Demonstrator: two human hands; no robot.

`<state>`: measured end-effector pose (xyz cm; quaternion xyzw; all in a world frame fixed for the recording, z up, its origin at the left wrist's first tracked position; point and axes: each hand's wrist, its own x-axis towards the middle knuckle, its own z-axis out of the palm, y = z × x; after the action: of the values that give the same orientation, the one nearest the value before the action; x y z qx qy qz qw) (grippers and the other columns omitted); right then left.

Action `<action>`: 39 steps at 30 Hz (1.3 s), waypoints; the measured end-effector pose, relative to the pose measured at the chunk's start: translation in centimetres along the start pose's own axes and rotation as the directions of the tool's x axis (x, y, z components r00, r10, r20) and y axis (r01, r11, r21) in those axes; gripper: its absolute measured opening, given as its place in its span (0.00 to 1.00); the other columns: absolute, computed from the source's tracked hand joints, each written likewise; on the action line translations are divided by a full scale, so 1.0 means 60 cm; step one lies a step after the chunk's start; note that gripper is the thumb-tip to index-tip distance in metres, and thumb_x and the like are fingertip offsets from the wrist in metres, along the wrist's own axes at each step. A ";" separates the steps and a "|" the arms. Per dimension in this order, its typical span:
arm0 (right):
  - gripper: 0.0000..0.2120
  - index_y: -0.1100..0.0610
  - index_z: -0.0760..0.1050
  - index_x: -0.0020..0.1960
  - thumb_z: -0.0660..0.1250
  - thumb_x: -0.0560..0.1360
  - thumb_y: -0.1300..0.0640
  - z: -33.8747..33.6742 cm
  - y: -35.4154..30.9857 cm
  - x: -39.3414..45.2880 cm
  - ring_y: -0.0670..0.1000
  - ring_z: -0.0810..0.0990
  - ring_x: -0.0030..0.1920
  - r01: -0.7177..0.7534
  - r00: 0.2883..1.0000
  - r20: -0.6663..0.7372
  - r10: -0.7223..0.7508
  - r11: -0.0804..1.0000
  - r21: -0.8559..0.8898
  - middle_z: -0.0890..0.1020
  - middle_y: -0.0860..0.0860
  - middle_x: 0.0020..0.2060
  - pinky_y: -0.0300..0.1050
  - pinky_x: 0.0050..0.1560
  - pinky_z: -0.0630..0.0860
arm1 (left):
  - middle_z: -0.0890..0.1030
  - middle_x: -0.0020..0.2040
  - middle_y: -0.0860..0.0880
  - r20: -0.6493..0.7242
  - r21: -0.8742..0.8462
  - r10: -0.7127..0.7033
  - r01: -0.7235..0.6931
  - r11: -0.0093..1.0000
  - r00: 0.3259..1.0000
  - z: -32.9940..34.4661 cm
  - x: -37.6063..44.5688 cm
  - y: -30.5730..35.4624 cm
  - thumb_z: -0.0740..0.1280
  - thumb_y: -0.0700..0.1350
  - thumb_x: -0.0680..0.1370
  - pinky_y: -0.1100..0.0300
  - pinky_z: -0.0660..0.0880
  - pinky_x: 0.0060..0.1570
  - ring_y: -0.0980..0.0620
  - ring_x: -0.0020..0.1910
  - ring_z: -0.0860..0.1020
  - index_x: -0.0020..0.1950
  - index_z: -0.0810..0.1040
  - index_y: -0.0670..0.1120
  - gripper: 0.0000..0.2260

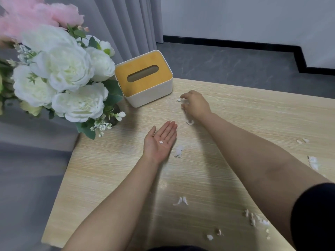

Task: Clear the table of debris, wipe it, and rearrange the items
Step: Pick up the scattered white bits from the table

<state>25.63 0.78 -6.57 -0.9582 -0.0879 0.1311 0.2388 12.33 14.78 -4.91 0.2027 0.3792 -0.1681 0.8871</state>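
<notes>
My light wood-grain table (pixel 108 169), littered with white scraps.

The white tissue box (pixel 145 78) with its wooden lid sits near the far left corner, and the bouquet of white and pink flowers (pixel 63 69) stands just beside it at the left edge. Torn white bits (pixel 178 151) lie scattered on the top: one by the box (pixel 178 100), one mid-table (pixel 190 122), a pair nearer me (pixel 181 201), a cluster at the near right (pixel 257 219), and more along the right edge (pixel 313 162).
</notes>
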 end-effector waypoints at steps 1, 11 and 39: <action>0.16 0.57 0.74 0.63 0.64 0.76 0.60 0.002 -0.004 0.008 0.56 0.71 0.61 0.014 1.000 -0.006 -0.014 1.000 -0.007 0.75 0.55 0.59 0.49 0.55 0.71 | 0.80 0.57 0.40 -0.006 0.004 0.004 -0.004 1.000 1.000 -0.002 0.000 0.002 0.52 0.50 0.82 0.52 0.69 0.66 0.45 0.60 0.77 0.61 0.74 0.36 0.21; 0.09 0.62 0.77 0.50 0.60 0.75 0.65 0.032 -0.011 0.025 0.59 0.74 0.52 0.115 0.993 -0.018 -0.118 0.985 -0.131 0.77 0.57 0.49 0.49 0.44 0.70 | 0.81 0.56 0.41 -0.032 -0.001 0.019 -0.019 1.000 0.999 -0.010 0.009 0.016 0.52 0.49 0.82 0.52 0.68 0.67 0.45 0.60 0.76 0.60 0.75 0.36 0.21; 0.13 0.59 0.78 0.56 0.69 0.73 0.58 0.030 0.040 -0.112 0.54 0.74 0.55 -0.049 0.999 0.012 0.048 0.994 0.095 0.76 0.55 0.53 0.46 0.52 0.71 | 0.82 0.53 0.40 0.010 -0.061 0.025 -0.025 0.998 1.000 0.002 0.007 0.004 0.53 0.46 0.82 0.54 0.71 0.63 0.45 0.57 0.78 0.57 0.77 0.36 0.18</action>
<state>18.98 -2.07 -7.85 -0.9469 -0.0596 0.1453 0.2804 12.78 14.88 -5.08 0.1792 0.3767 -0.1464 0.8969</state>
